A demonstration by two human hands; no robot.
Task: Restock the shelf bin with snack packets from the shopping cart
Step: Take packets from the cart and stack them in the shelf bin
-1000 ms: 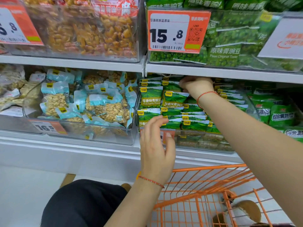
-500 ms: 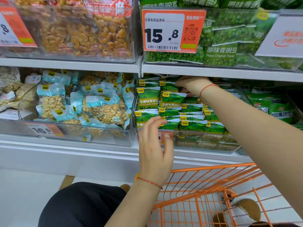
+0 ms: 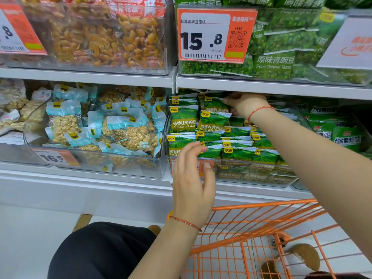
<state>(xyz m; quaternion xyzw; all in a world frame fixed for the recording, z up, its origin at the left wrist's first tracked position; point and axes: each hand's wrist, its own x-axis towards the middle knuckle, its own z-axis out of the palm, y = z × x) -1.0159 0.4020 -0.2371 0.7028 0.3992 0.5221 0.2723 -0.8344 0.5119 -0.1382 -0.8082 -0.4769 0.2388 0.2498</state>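
Barely altered over the last second: right hand (image 3: 244,104) still deep at the back of the shelf bin (image 3: 231,174), under the upper shelf edge, fingers curled onto the topmost green packets; whether pinching one or merely pressing the row back, cannot tell. Left hand (image 3: 192,186) still raised before the bin's front wall, fingers (image 3: 194,150) loosely straight and parted, holding nothing, tips just touching the front packet row. Judged as tidying or seating stock, not fetching more. Snack packets (image 3: 213,121): glossy green foil pillows, crimped white ends, yellow corner tags, stacked in overlapping rows up to the bin's brim. Bin itself clear rigid plastic, orange price tag at its front. Below the bin, shopping cart (image 3: 251,228) of orange wire; no packets visible inside.
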